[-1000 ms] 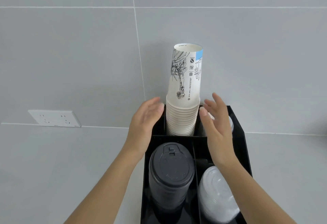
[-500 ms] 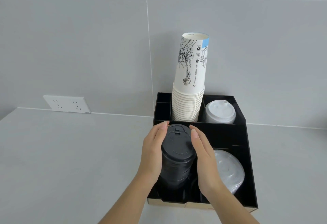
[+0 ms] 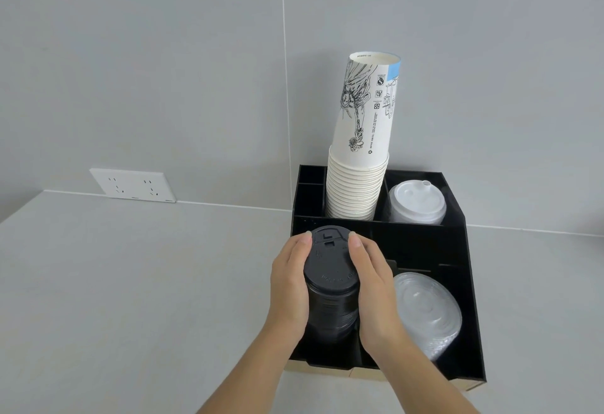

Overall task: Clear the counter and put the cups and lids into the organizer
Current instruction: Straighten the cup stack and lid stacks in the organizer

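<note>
Black lids (image 3: 331, 274), nested into a tall stack, stand upright in the front left compartment of the black organizer (image 3: 464, 250), which sits on the grey counter (image 3: 130, 283) against the tiled wall (image 3: 163, 70). Both hands press flat against the sides of this stack: the left hand (image 3: 289, 286) lies along its left side with fingers stretched out and fingertips reaching the rim of the top lid, and the right hand (image 3: 372, 286) mirrors it on the right side, palm inward, fingers straight. Neither hand is curled closed; together they clasp the stack between them. Just right of the stack, in the front right compartment, a pile of clear dome lids (image 3: 425, 309) leans tilted. In the back row, a tall stack of white paper cups (image 3: 359, 158) stands upside down with a printed drawing on the top cup, and beside it to the right sits a stack of white sip lids (image 3: 416, 201). Small narrow slots at the back left corner hold nothing visible. A white wall socket (image 3: 132, 184) sits on the wall well to the left of the organizer.
</note>
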The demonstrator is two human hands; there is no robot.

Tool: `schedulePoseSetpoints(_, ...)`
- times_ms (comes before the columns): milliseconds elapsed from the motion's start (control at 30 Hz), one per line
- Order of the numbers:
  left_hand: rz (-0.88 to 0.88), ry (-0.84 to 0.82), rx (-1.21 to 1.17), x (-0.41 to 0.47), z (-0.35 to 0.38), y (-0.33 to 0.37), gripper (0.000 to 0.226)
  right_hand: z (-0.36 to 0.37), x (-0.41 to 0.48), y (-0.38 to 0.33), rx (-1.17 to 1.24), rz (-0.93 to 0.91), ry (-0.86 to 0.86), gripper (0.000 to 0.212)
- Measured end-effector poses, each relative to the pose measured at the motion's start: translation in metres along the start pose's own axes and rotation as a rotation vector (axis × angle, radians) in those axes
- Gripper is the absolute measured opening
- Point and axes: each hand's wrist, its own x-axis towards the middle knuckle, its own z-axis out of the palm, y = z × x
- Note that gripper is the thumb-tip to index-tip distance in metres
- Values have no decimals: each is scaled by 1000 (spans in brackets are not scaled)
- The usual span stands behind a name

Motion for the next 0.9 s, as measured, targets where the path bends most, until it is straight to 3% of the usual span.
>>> schedulePoseSetpoints(133, -15, 52, -46, -1, 1, -4, 31, 1, 3, 1, -12, 13, 10, 21)
schedulePoseSetpoints(700, 34, 59, -71, -3, 0, -7, 39, 1, 2, 4, -22, -25, 18, 14)
schedulePoseSetpoints(900, 117, 78, -7, -3, -3, 0, 35, -5, -1, -10, -105, -41, -40, 60)
